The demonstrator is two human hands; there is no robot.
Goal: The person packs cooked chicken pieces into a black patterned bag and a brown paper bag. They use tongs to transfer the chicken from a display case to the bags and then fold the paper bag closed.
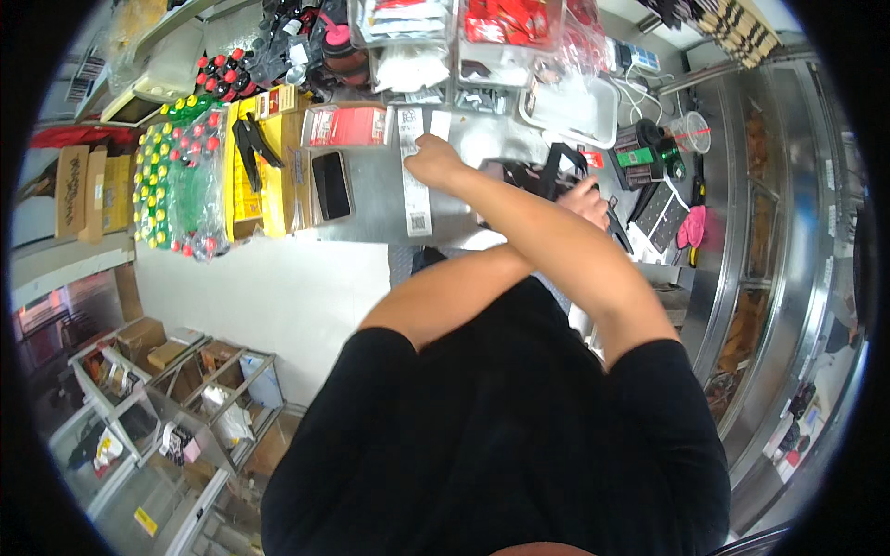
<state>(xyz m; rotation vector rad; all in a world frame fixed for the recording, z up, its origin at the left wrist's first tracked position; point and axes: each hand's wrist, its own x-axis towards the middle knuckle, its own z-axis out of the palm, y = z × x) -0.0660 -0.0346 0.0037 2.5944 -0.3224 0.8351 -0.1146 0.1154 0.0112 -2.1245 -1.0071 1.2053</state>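
Note:
My forearms cross, the right above the left. My right hand (432,163), its fingers curled, rests over a long printed paper receipt (417,201) lying on the steel counter (375,201); whether it pinches the paper is hidden. A second paper strip (439,124) lies beside it. At the right, my left hand (587,201) has its fingers bent beside a dark patterned bag (518,177) with a black handle (560,167); its grip is unclear. A smartphone (332,186) lies left of the receipt, below a box of red-and-white cards or packets (348,126).
Bottles with green and red caps (156,184) and a yellow box (274,174) with a black tool (254,149) stand left. Plastic bins of packets (504,24) line the back. An empty white tray (591,111), a black device (636,156) and cables stand right.

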